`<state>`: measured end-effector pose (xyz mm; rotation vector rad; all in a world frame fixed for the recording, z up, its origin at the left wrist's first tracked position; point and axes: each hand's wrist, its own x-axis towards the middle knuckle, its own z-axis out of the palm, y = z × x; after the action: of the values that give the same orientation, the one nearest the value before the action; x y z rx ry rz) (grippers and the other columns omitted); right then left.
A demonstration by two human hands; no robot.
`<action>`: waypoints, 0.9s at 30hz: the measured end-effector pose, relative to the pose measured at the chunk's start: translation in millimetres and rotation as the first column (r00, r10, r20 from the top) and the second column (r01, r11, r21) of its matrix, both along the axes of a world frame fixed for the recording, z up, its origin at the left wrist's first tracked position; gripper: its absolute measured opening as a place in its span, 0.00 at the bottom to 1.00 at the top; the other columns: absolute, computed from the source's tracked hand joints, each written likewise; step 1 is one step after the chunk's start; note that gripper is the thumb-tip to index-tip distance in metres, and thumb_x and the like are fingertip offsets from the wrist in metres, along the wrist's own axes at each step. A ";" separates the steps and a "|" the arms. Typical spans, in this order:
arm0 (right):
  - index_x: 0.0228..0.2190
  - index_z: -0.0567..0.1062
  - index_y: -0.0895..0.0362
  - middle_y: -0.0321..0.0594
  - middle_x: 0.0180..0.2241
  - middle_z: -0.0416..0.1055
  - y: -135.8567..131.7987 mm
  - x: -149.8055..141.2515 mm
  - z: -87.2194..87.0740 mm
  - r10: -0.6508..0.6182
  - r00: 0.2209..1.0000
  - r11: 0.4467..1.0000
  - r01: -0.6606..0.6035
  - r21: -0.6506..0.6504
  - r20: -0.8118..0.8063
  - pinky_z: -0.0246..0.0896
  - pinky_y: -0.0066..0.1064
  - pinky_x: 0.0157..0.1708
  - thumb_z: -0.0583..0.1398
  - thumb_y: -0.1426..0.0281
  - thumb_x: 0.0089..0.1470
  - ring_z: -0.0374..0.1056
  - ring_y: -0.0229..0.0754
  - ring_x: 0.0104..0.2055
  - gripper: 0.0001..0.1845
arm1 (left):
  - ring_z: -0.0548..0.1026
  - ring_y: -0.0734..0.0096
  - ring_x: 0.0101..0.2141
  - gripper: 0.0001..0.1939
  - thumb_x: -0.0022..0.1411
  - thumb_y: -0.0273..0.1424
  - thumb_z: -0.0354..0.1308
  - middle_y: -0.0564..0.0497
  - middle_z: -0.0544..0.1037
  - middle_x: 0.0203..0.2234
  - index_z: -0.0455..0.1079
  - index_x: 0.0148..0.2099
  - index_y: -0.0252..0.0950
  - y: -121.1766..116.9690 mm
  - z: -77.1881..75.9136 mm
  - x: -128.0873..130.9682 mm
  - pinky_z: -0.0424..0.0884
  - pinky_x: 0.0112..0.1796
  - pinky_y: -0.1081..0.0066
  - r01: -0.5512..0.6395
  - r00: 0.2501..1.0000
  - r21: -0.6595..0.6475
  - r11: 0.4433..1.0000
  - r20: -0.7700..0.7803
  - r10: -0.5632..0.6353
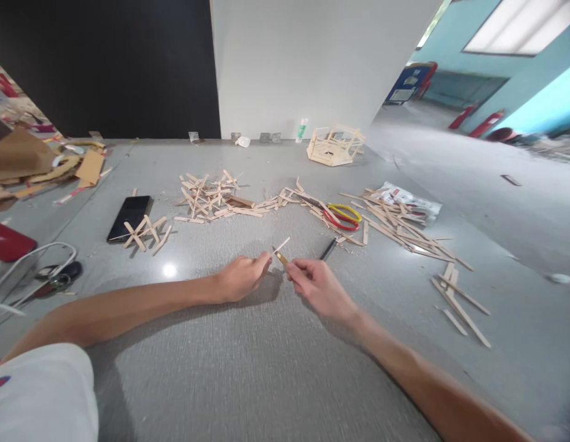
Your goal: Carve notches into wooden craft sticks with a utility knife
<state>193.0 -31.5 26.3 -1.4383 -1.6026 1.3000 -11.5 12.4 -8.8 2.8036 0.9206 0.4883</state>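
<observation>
Over the middle of the grey table, my left hand [245,276] is closed on a thin wooden stick [282,244] that points up and to the right. My right hand [319,283] grips a small craft knife [282,258] with a yellowish body. The knife's tip meets or lies very close to the stick; I cannot tell which. A dark pen-like tool [328,248] lies just behind my right hand. Scissors with red and yellow handles [344,216] rest beyond it among wooden sticks.
A heap of wooden sticks [206,196] lies behind my hands, with more sticks [405,228] by a plastic packet [407,201] at right. A black phone [129,218] is at left. A wooden stick frame [331,150] and a glue bottle [301,130] stand at the back.
</observation>
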 end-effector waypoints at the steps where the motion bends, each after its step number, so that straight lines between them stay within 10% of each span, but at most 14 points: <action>1: 0.22 0.64 0.56 0.28 0.15 0.52 -3.8 -6.0 -0.8 -0.039 0.999 0.999 0.039 0.007 0.015 0.38 0.27 0.17 0.52 0.46 0.57 0.45 0.30 0.17 0.27 | 0.69 0.73 0.17 0.14 0.70 0.26 0.35 0.52 0.71 0.20 0.60 0.47 0.29 0.2 -0.3 0.1 0.60 0.20 0.76 -0.005 1.000 0.003 1.000 0.001 0.005; 6: 0.21 0.66 0.57 0.28 0.15 0.53 10.2 23.1 14.3 0.215 0.976 0.975 -0.214 -0.062 0.013 0.39 0.27 0.19 0.56 0.48 0.55 0.46 0.30 0.18 0.25 | 0.69 0.75 0.18 0.14 0.71 0.28 0.36 0.52 0.72 0.21 0.61 0.47 0.30 -1.9 3.5 0.0 0.63 0.22 0.77 0.074 0.997 -0.016 0.997 -0.001 -0.074; 9: 0.23 0.69 0.58 0.28 0.16 0.55 26.8 55.7 26.0 0.490 0.871 0.852 -0.473 -0.223 0.027 0.36 0.27 0.18 0.59 0.51 0.54 0.45 0.29 0.17 0.23 | 0.69 0.76 0.19 0.13 0.71 0.27 0.37 0.52 0.72 0.21 0.62 0.46 0.31 -4.2 5.7 0.5 0.63 0.23 0.77 0.235 0.971 -0.010 0.972 -0.036 -0.236; 14: 0.20 0.66 0.56 0.27 0.15 0.52 20.5 42.9 21.8 0.383 0.923 0.914 -0.384 -0.131 -0.037 0.37 0.28 0.18 0.57 0.49 0.55 0.44 0.29 0.17 0.25 | 0.70 0.75 0.20 0.14 0.70 0.27 0.36 0.51 0.73 0.23 0.61 0.47 0.30 -4.3 3.3 0.9 0.65 0.24 0.76 0.166 0.986 -0.012 0.986 0.011 -0.166; 20: 0.21 0.64 0.56 0.30 0.17 0.55 -5.0 -12.8 -0.5 -0.089 0.994 0.988 0.079 0.133 0.071 0.42 0.28 0.19 0.52 0.49 0.59 0.49 0.31 0.19 0.26 | 0.68 0.73 0.17 0.14 0.70 0.25 0.33 0.52 0.72 0.19 0.60 0.45 0.31 -2.9 -2.4 0.9 0.60 0.20 0.76 -0.090 0.994 0.060 0.994 0.063 0.087; 27: 0.22 0.68 0.57 0.28 0.15 0.53 20.2 45.4 27.2 0.373 0.926 0.926 -0.368 -0.082 0.062 0.39 0.27 0.19 0.56 0.50 0.57 0.45 0.30 0.17 0.24 | 0.64 0.77 0.16 0.15 0.71 0.28 0.33 0.55 0.69 0.18 0.61 0.44 0.32 -5.3 5.2 0.1 0.58 0.19 0.77 0.139 0.990 0.036 0.990 0.029 -0.140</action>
<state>238.3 -11.3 53.5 -1.2763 -1.9697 1.5382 -11.3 7.1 -3.6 2.8558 0.7104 0.5305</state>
